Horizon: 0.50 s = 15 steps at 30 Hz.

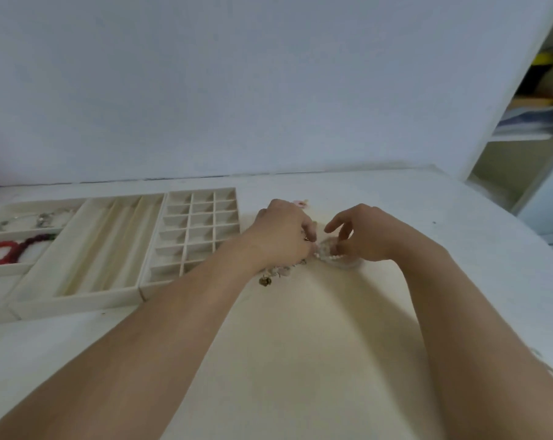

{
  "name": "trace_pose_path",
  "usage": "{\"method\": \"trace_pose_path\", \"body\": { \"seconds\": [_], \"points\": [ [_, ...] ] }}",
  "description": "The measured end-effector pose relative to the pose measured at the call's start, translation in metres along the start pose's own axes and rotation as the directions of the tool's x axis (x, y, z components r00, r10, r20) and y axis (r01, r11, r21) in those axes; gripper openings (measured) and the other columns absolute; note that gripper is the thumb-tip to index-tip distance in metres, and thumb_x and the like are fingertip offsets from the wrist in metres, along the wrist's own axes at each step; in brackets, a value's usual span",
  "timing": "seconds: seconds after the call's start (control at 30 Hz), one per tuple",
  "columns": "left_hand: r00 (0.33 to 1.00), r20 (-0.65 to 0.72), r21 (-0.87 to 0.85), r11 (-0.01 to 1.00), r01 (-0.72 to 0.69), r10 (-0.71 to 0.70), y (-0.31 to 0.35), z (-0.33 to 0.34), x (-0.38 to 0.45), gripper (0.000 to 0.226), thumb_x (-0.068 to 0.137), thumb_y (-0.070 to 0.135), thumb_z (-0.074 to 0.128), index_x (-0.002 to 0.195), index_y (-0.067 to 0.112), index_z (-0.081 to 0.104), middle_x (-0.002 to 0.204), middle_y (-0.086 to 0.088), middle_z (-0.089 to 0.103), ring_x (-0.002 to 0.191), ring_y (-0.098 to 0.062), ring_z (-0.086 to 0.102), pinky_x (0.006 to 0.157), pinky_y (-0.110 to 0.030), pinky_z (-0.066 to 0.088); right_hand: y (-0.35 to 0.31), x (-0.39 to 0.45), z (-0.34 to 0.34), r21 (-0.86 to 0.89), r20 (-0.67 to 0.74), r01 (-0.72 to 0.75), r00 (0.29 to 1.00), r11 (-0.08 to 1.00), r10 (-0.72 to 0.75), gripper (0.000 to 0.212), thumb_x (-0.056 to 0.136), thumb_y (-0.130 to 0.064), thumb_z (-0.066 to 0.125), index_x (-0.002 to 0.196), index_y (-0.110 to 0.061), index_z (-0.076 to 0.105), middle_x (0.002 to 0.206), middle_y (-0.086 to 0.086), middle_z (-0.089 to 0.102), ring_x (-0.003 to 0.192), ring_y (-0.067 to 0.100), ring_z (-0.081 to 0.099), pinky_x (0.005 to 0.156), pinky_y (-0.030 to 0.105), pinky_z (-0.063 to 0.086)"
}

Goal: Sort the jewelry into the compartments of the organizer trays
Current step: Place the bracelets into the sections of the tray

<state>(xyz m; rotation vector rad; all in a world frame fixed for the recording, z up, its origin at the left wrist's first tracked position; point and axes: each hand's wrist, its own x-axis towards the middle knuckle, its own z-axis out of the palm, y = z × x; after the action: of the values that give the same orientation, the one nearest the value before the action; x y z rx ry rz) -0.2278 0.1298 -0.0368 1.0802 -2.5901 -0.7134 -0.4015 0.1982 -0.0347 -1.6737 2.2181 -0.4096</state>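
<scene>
Jewelry pile [281, 271] mostly hidden under the hands, leftmost tray [2, 271] cut by frame edge, shelf contents [542, 90] blurred

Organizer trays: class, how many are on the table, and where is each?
3, side by side left of the hands: the grid tray nearest them, the long-slot tray in the middle, and the necklace tray at the left edge, partly cut off.

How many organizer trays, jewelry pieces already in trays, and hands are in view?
Organizer trays: 3, namely the grid tray, slotted tray and left tray
Jewelry pieces in trays: 2, the red bracelet and silver chain
Hands: 2, the left hand and right hand
Total: 7
</scene>
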Motion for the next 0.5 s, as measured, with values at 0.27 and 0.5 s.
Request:
{"method": "trace_pose_path", "body": {
  "seconds": [0.27, 0.5],
  "points": [
    [0.999, 0.027, 0.049, 0.998, -0.038, 0.037, -0.002, 0.002, 0.007, 0.029, 0.09, 0.037, 0.07, 0.117, 0.028, 0.07, 0.137, -0.004, 0.052, 0.141, -0.02, 0.028, 0.107, -0.04, 0.038, -0.001, -0.005, -0.006, 0.169, -0.141, 0.092, 0.988, 0.981, -0.068, 0.018, 0.086, -0.016, 0.077, 0.094, -0.029, 0.07, 0.083, -0.011, 0.07, 0.07, 0.005, 0.064, 0.056, 0.019, 0.04],
    [0.999, 0.003, -0.167, 0.985, -0.045, 0.046, -0.002, -0.001, 0.011, 0.011, 0.091, 0.037, 0.068, 0.087, 0.027, 0.072, 0.117, 0.002, 0.067, 0.107, -0.016, 0.063, 0.09, -0.031, 0.051, -0.014, -0.014, -0.013, 0.447, -0.251, 0.239, 0.958, 0.862, -0.135, 0.012, 0.086, -0.012, 0.077, 0.087, -0.017, 0.067, 0.08, -0.006, 0.072, 0.063, 0.007, 0.065, 0.063, 0.029, 0.05]
  ]
}}
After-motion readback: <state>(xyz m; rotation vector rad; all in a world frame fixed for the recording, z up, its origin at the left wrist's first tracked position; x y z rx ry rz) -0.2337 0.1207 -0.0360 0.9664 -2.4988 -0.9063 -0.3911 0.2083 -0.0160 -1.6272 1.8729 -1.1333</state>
